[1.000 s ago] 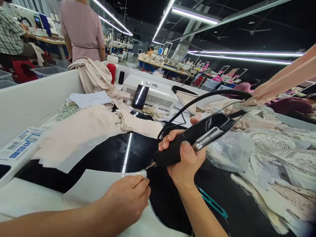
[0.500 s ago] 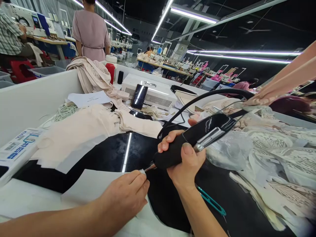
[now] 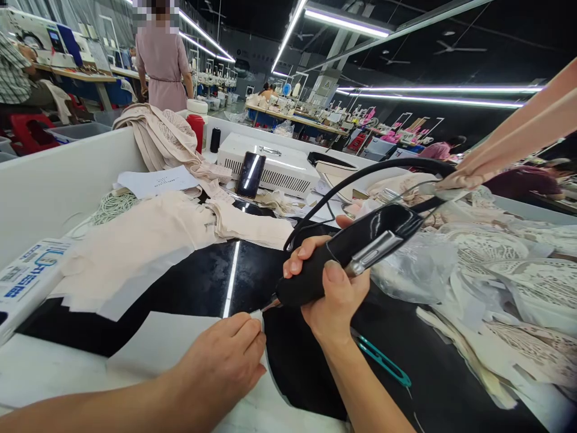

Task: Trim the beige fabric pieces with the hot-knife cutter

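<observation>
My right hand (image 3: 331,288) is wrapped round a black corded cutting tool (image 3: 356,249), whose metal tip (image 3: 270,304) rests at the corner of a white fabric sheet (image 3: 153,343). My left hand (image 3: 225,361) lies on that sheet, fingers pressed together and pinching its corner right beside the tip. The sheet lies on a glossy black tabletop (image 3: 216,276). The tool's black cable (image 3: 369,174) loops up and away to the right.
Beige cut pieces (image 3: 148,240) lie at left, lace pieces (image 3: 509,288) pile at right. Teal snips (image 3: 383,361) lie by my right forearm. A white machine box (image 3: 270,165) and a phone (image 3: 250,174) stand behind. Another person's arm (image 3: 518,138) reaches in at upper right.
Both hands and the tool tip have drifted slightly left along the sheet's edge. The standing person in the background has stepped further away.
</observation>
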`<state>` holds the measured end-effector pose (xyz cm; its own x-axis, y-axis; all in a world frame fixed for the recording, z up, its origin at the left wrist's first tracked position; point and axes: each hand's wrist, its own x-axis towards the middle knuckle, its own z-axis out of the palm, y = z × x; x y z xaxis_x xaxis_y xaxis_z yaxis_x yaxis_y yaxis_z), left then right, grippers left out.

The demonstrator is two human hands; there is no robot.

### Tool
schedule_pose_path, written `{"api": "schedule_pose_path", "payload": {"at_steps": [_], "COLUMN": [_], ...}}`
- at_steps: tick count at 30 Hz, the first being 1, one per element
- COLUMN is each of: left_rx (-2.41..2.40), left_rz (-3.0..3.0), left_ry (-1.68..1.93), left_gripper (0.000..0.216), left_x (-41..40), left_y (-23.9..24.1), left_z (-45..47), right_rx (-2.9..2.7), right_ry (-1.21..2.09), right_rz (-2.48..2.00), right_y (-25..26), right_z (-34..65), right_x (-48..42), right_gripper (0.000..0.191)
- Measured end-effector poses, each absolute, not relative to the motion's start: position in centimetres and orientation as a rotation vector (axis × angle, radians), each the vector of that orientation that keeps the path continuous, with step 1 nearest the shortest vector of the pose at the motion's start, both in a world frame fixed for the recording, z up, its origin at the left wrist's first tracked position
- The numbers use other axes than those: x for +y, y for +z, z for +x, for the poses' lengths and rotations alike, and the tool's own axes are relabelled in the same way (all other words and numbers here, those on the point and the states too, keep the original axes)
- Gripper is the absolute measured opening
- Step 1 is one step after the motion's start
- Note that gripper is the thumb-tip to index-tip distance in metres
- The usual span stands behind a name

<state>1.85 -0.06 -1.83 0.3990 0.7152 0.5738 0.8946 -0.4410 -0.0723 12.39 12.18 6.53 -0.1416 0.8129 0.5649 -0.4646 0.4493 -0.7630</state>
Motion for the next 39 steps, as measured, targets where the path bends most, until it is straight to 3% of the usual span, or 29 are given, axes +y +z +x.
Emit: {"api": "schedule_pose_path", "payload": {"at_steps": [8,39], "left_rx": [-1.277,-1.279], "left_rz": [-2.222,-2.203], "left_ry": [-0.736,-0.658], "left_gripper": [0.043,0.040], "left_x": [0.1,-0.5], "left_y": [-1.7,-3.8], "left_z": [1.6,1.6], "right_rx": [-1.295,-1.290], "right_ry": [1.136,1.124], "right_rz": [-0.315,-0.339], "right_y": [6.4,6.5], "right_z": [12.4,12.6], "right_x": [12.3,12.0], "right_gripper": [0.038,0.041]}}
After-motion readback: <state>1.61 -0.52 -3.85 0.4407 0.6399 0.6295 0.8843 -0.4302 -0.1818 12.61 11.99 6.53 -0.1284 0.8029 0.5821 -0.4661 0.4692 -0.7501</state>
